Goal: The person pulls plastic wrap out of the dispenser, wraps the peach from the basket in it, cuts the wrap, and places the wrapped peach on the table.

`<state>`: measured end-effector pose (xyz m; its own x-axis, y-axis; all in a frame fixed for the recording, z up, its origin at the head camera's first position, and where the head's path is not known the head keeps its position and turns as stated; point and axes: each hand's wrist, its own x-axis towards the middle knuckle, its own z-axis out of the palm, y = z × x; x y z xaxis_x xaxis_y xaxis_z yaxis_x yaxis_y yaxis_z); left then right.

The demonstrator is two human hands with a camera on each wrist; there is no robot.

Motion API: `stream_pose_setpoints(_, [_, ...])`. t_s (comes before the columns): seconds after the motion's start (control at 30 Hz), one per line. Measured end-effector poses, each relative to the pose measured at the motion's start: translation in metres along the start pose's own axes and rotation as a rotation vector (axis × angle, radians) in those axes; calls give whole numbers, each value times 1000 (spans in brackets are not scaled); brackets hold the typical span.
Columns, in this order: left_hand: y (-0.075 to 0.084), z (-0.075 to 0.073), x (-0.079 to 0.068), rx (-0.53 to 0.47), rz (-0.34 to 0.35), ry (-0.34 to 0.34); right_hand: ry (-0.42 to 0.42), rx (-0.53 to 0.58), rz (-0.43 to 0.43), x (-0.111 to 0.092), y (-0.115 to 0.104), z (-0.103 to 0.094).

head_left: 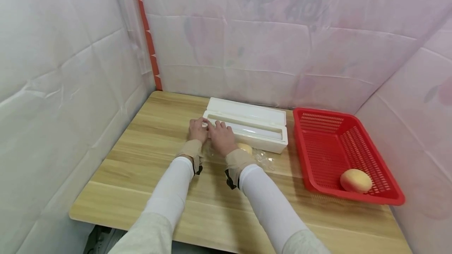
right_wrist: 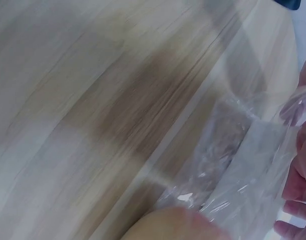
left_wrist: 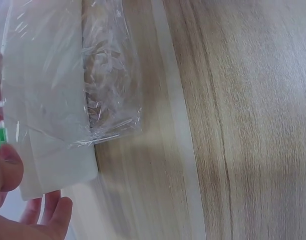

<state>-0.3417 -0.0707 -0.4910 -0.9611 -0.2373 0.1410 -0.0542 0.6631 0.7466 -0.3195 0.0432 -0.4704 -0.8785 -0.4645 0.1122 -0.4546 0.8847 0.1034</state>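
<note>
A long white cling film box [head_left: 261, 143] stands at the table's back with its lid [head_left: 247, 111] flipped up. Inside lies a white roll [head_left: 256, 130]. My left hand [head_left: 197, 130] grips the box's left end, thumb above and fingers beyond the end in the left wrist view, near a small green piece [left_wrist: 1, 135]. Beside it, my right hand [head_left: 223, 138] reaches over the front edge, fingers close to the left hand; I cannot tell whether they pinch anything. Clear cling film [left_wrist: 112, 70] hangs wrinkled over the box's front. A yellow peach [head_left: 245, 149] lies by the right wrist, partly hidden.
On the right of the wooden table [head_left: 137, 160] stands a red plastic basket [head_left: 301, 160] with one peach [head_left: 356, 180] in its near corner. Sheet-covered walls [head_left: 247, 50] close in the back and both sides. Bare wood shows left of the hands.
</note>
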Motion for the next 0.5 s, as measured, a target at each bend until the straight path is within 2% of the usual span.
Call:
stream_pose_setpoints(0.13, [0,-4,1,-18,-53,-40,37,3,-24,-4,6,0])
stream_pose_setpoints(0.23, [0,-6,2,-29,-81,-78,35,1,-23,-7,10,2])
stream_pose_setpoints(0.37, [0,-6,2,-28,-80,-110,17,4,6,-12,17,4])
stream_pose_setpoints(0.5, [1,-4,0,-21,-72,-110,3,6,22,-16,23,5])
